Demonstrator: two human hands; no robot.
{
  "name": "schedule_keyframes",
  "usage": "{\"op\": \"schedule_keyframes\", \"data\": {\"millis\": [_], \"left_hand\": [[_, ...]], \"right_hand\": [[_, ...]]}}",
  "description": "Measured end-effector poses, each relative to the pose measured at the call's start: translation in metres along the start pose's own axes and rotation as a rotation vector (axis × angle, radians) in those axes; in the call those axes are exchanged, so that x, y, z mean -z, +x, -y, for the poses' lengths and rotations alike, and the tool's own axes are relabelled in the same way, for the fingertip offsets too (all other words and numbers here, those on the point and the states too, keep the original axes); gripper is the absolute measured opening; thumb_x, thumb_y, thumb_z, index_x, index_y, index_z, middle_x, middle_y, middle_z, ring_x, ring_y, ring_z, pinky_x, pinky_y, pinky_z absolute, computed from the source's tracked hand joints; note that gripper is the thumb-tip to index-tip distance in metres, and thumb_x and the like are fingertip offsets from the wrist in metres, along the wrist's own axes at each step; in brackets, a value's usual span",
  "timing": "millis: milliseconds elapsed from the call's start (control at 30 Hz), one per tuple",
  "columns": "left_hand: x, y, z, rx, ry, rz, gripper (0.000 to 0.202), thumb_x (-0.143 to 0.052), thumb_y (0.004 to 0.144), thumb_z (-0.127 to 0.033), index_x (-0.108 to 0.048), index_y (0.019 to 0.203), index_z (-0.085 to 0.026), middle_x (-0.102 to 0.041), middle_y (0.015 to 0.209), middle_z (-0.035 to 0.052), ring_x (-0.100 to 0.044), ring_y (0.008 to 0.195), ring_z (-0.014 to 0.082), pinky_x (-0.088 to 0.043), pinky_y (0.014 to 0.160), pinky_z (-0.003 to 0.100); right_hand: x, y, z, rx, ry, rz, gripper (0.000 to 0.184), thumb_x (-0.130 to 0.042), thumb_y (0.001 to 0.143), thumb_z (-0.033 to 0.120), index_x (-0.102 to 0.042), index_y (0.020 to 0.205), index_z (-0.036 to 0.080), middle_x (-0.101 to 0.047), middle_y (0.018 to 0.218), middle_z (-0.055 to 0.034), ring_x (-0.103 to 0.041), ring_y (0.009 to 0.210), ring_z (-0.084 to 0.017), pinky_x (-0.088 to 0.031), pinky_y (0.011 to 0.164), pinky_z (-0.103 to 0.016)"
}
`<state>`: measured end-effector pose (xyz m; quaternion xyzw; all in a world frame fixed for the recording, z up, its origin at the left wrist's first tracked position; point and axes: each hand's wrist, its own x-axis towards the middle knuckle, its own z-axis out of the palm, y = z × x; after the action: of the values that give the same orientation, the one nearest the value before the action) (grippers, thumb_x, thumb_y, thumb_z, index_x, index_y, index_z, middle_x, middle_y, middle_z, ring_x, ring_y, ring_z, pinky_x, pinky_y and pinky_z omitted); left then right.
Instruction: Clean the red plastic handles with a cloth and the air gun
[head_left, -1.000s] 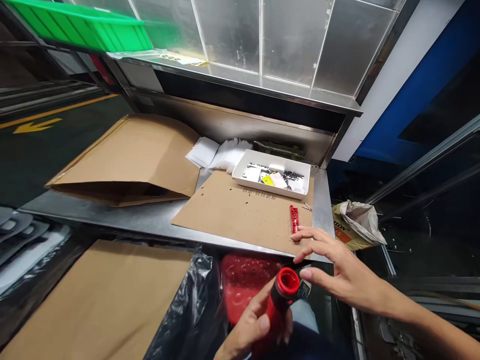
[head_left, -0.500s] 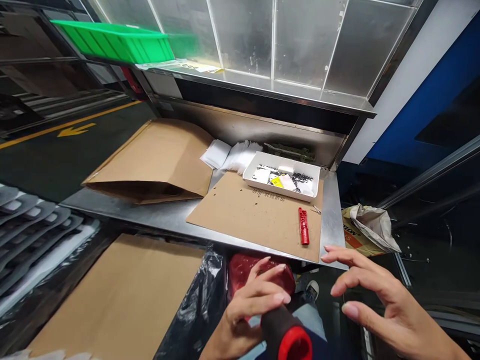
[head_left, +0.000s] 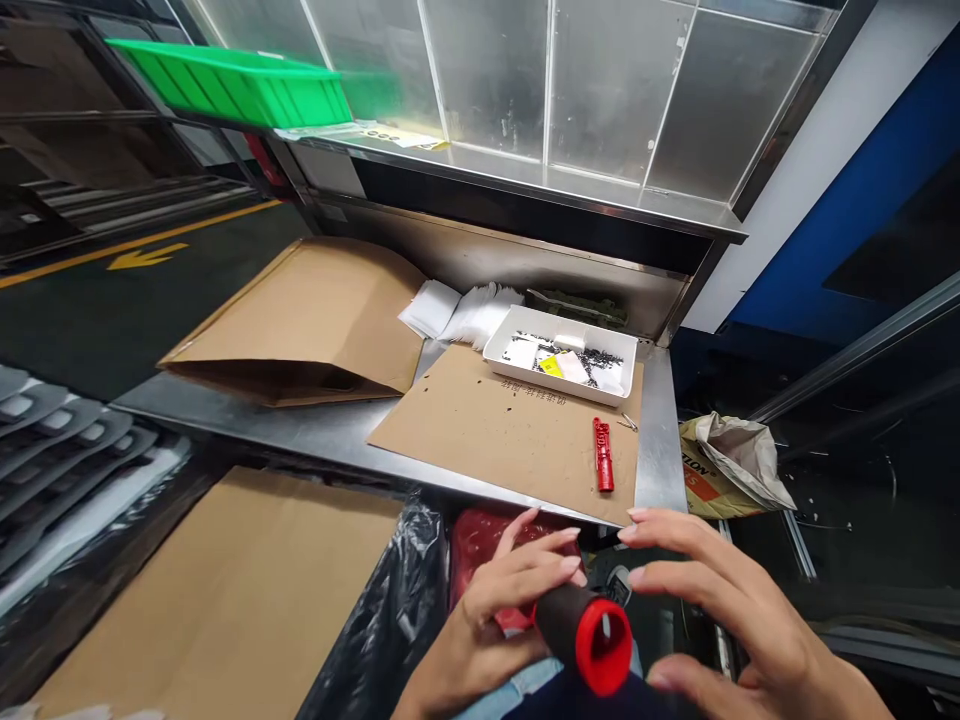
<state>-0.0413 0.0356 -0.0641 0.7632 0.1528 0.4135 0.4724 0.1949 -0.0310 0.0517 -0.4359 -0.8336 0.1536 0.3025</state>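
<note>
My left hand (head_left: 502,610) is closed around a black tube with a red rim (head_left: 592,640), whose open hollow end faces me. My right hand (head_left: 720,600) is just right of the tube, fingers spread and curved, with nothing in it. Beyond the hands, a slim red plastic part (head_left: 603,456) lies on a flat cardboard sheet (head_left: 480,420). Behind that part stands a white tray (head_left: 559,375) of small black pieces, with white and yellow slips among them. Near the tray's right corner lies a small metal piece (head_left: 628,422).
An opened cardboard box (head_left: 307,320) and white sheets (head_left: 484,312) lie on the metal bench. A green bin (head_left: 232,85) stands on the upper shelf. Below are another cardboard piece (head_left: 225,590), black plastic film (head_left: 394,590) and a red bag (head_left: 480,545). A paper sack (head_left: 731,465) stands to the right.
My right hand has moved left, closer to the tube. The tube in my left hand has turned and risen slightly, so that its red-rimmed opening shows more.
</note>
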Motion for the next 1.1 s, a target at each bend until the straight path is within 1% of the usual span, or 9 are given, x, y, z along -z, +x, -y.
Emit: {"op": "schedule_keyframes", "data": {"millis": [167,233,333,467,567,767,867,967,1100], "left_hand": [[-0.002,0.001,-0.014,0.308,-0.136,-0.095,0.048,-0.076,0.074,-0.029,-0.065,0.121,-0.036,-0.071,0.119,0.0081,-0.058,0.119,0.0344,-0.012,0.116,0.056],[0.002,-0.002,-0.018,0.473,-0.316,-0.060,0.058,-0.075,0.073,-0.039,-0.059,0.128,-0.032,-0.068,0.123,0.0112,-0.057,0.120,0.0367,-0.026,0.112,0.055],[0.014,-0.007,-0.013,0.581,-0.784,-0.053,0.070,-0.057,0.082,-0.058,-0.041,0.143,-0.026,-0.075,0.102,0.0139,-0.068,0.097,0.0339,-0.050,0.091,0.051],[0.012,-0.011,0.007,0.555,-0.852,-0.508,0.043,-0.060,0.085,-0.044,-0.063,0.124,-0.027,-0.071,0.118,0.0055,-0.061,0.113,0.0256,-0.044,0.101,0.036],[-0.009,-0.003,0.011,0.514,-0.762,-0.603,0.055,-0.070,0.076,-0.048,-0.062,0.126,-0.025,-0.062,0.132,0.0060,-0.049,0.127,0.0283,-0.032,0.112,0.038],[-0.034,0.019,-0.007,0.714,-0.913,-0.725,0.042,-0.069,0.079,-0.048,-0.069,0.110,-0.019,-0.073,0.106,0.0088,-0.064,0.104,0.0266,-0.051,0.093,0.036],[-0.025,0.016,-0.009,0.728,-1.015,-0.824,0.034,-0.074,0.076,-0.038,-0.070,0.104,-0.018,-0.075,0.097,0.0070,-0.069,0.092,0.0239,-0.056,0.084,0.032],[-0.013,0.009,-0.008,0.742,-1.048,-0.897,0.027,-0.073,0.078,-0.023,-0.069,0.104,-0.017,-0.076,0.092,0.0070,-0.071,0.086,0.0220,-0.059,0.079,0.032],[-0.007,0.008,-0.009,0.805,-1.146,-0.916,0.019,-0.064,0.083,-0.011,-0.071,0.100,-0.009,-0.075,0.092,0.0123,-0.071,0.081,0.0197,-0.059,0.071,0.028]], "right_hand": [[-0.001,0.016,0.005,0.024,0.142,0.169,0.038,-0.063,0.089,0.023,-0.060,0.125,0.034,-0.057,0.137,-0.0043,-0.054,0.125,-0.019,-0.050,0.099,-0.026],[-0.010,0.020,-0.004,-0.072,0.306,0.194,0.033,-0.060,0.090,0.019,-0.064,0.120,0.031,-0.062,0.130,-0.0050,-0.060,0.118,-0.017,-0.050,0.097,-0.023],[-0.036,0.019,-0.026,-0.411,0.760,0.027,0.026,-0.064,0.088,0.031,-0.066,0.112,0.025,-0.071,0.109,-0.0042,-0.068,0.099,-0.015,-0.055,0.085,-0.022],[-0.083,0.012,-0.041,-0.849,1.340,-0.168,0.047,-0.068,0.080,0.054,-0.058,0.108,0.018,-0.073,0.094,-0.0061,-0.072,0.077,-0.014,-0.057,0.069,-0.021],[-0.114,0.011,-0.029,-0.956,1.477,-0.148,0.052,-0.066,0.079,0.060,-0.052,0.102,0.015,-0.074,0.085,-0.0089,-0.072,0.072,-0.014,-0.055,0.063,-0.019],[-0.134,0.001,-0.032,-0.806,1.122,0.107,0.068,-0.035,0.083,0.078,-0.057,0.092,0.014,-0.072,0.070,-0.0099,-0.071,0.061,-0.019,-0.055,0.059,-0.030],[-0.121,0.002,-0.090,-0.821,0.660,0.035,0.079,-0.022,0.086,0.078,-0.063,0.090,0.010,-0.072,0.082,-0.0144,-0.071,0.074,-0.022,-0.056,0.071,-0.035],[-0.106,0.015,-0.168,-0.903,0.345,-0.136,0.060,-0.037,0.091,0.065,-0.058,0.109,0.011,-0.067,0.106,-0.0138,-0.065,0.097,-0.022,-0.052,0.086,-0.039],[-0.103,0.042,-0.249,-0.969,0.025,-0.117,0.034,-0.055,0.092,0.040,-0.057,0.117,0.017,-0.060,0.118,-0.0081,-0.060,0.104,-0.022,-0.049,0.091,-0.045]]}}
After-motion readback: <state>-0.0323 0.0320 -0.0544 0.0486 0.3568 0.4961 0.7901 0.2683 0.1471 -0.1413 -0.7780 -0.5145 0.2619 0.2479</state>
